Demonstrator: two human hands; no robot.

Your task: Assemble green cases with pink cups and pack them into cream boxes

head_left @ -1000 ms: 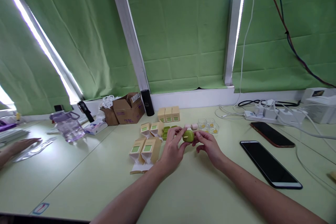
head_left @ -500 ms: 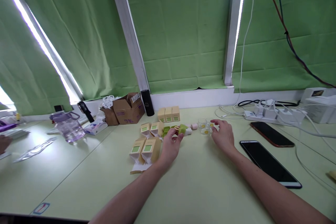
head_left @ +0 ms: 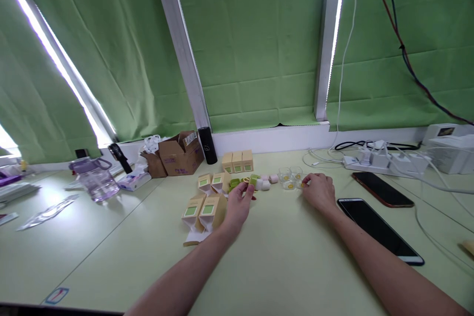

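In the head view, the left hand (head_left: 240, 202) has thumb and fingers clamped on a small green piece (head_left: 253, 179), just above the tabletop (head_left: 281, 256) and left of the white pieces (head_left: 265, 185); the fingertip pinch probably suits so small a thing and leaves most of its surface uncovered. A yellow loop (head_left: 246, 179) shows by those fingers, perhaps part of the same piece. The right hand (head_left: 319, 192) has its fingers curled at the nearest right-hand one of the clear cups (head_left: 289, 184); whether they grip it or only touch it, I cannot tell. The cups stand close together, seemingly so that one reach covers them all, and like parts appear grouped for easy finding. Counted, there are four clear cups with yellow in them, four white or pinkish pieces, and seven small cartons: three rear cartons (head_left: 237, 162) upright side by side, two middle cartons (head_left: 221, 182) and two front cartons (head_left: 212, 211). More green parts (head_left: 233, 184) lie behind the left hand, too hidden to count. Two phones (head_left: 381, 229) lie right of the right hand, likely set aside there, and one black cylinder (head_left: 208, 145) stands beside one brown cardboard box (head_left: 181, 158).
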